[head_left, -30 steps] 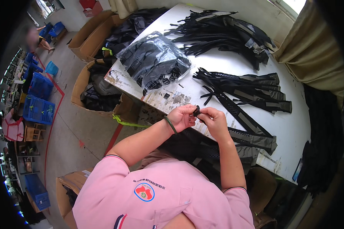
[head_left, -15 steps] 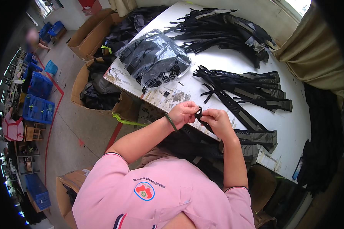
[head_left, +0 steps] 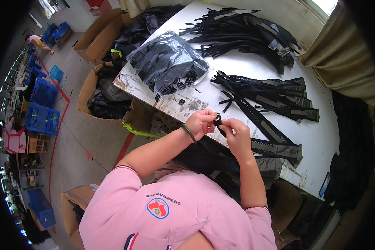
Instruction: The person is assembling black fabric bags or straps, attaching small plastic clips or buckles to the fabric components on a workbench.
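Buckle: we hold a small black buckle (head_left: pixel 217 120) pinched between both hands, above the near edge of the white table (head_left: pixel 321 137).
Left hand: our left hand (head_left: pixel 201 123) is closed on the buckle's left side, fingers curled.
Right hand: our right hand (head_left: pixel 237 132) is closed on its right side, equally near.
Strap: a black webbing strap (head_left: pixel 275 146) trails from the buckle, its long axis running away to our right.
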